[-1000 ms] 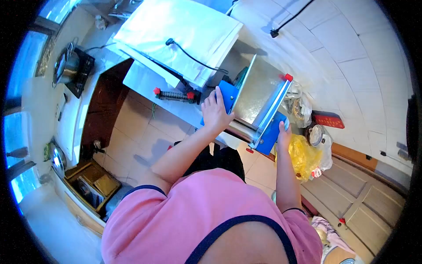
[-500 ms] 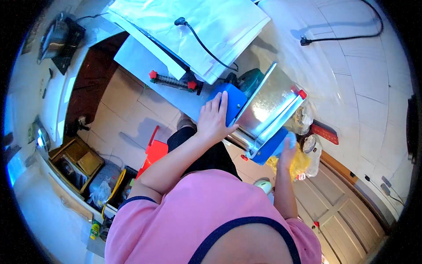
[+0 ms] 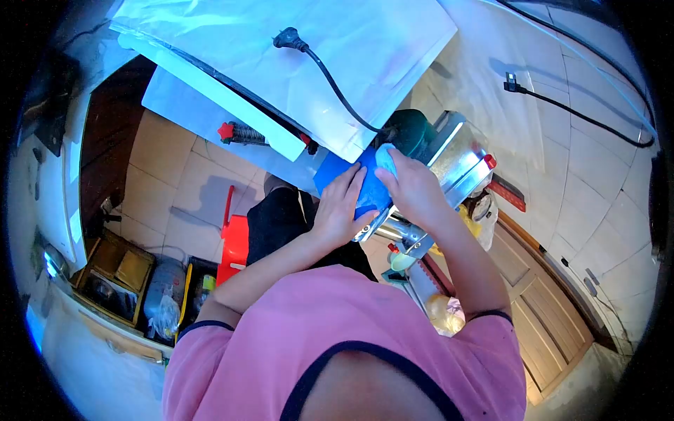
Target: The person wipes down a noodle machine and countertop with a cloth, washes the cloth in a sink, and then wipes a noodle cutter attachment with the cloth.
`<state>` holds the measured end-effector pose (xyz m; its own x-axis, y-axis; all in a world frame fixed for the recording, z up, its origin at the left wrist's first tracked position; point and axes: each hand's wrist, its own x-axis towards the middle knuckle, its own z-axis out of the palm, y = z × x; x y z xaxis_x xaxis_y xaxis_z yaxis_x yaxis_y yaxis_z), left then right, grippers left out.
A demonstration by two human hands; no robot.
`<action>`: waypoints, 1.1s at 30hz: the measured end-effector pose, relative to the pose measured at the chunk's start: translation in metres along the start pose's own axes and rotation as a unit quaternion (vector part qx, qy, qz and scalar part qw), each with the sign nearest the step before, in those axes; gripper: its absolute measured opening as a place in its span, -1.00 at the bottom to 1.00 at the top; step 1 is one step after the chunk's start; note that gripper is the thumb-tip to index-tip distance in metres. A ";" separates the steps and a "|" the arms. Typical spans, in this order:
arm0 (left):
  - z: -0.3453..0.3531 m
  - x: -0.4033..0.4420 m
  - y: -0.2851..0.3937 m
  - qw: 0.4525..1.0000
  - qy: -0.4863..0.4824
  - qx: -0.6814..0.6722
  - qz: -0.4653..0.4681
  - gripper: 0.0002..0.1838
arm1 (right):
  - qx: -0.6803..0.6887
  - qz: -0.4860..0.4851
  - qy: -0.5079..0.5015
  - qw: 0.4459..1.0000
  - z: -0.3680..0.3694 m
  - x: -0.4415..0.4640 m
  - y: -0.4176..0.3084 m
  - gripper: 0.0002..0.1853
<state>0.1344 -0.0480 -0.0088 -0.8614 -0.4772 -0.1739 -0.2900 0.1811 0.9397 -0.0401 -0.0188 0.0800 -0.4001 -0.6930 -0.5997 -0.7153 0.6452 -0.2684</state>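
Note:
A metal machine with rollers (image 3: 400, 228), which looks like a noodle maker, stands at the edge of the table. My left hand (image 3: 338, 214) lies on its blue side cover (image 3: 335, 168), fingers stretched out. In my right hand (image 3: 420, 193) is a light-blue cloth (image 3: 385, 160), bunched up and pressed against the top of that cover. Behind my right hand show a dark green motor housing (image 3: 413, 130) and the shiny metal tray (image 3: 453, 151) with a red knob (image 3: 490, 161). My right hand and forearm hide part of the machine.
White sheets (image 3: 267, 63) cover the table, with a black power plug (image 3: 289, 40) and its cord on top. A spring part with a red knob (image 3: 225, 132) lies near the table edge. Below are a red plastic stool (image 3: 233, 245) and an open drawer (image 3: 116, 277).
My right hand has moved left with the cloth, from the machine's far right blue end to the left cover beside my left hand. The left hand stays on the cover. The view has shifted.

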 end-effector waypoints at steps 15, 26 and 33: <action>0.001 -0.003 -0.005 1.000 0.013 0.005 -0.007 -0.09 | -0.016 -0.071 -0.103 0.992 -0.090 0.071 0.024 -0.58; 0.000 -0.005 -0.006 0.999 0.029 0.003 -0.020 -0.08 | -0.301 -0.140 -0.368 0.869 -0.038 0.089 0.028 -0.78; 0.001 -0.004 -0.005 0.999 0.027 0.018 -0.034 -0.07 | -0.348 -0.085 -0.308 0.882 -0.022 0.127 0.054 -0.82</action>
<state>0.1391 -0.0460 -0.0131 -0.8157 -0.5346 -0.2210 -0.3634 0.1764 0.9148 -0.1421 -0.0791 0.0054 -0.0194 -0.3167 -0.9483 -0.9989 0.0475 0.0046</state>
